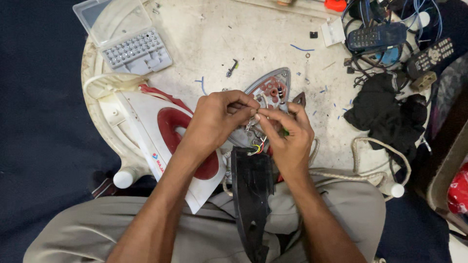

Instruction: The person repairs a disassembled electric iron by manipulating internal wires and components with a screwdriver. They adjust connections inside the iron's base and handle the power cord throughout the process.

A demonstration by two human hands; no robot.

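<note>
The round white table (204, 34) bears the white and red iron cover (165, 141) pushed off to your left, which leaves the metal soleplate (270, 90) bare in the middle with the black handle part (252, 195) leaning on your lap. Your left hand (214, 119) and right hand (287, 134) meet just above the soleplate, both closed in a fingertip pinch on a thin wire end (254, 111), held up where you can see it.
</note>
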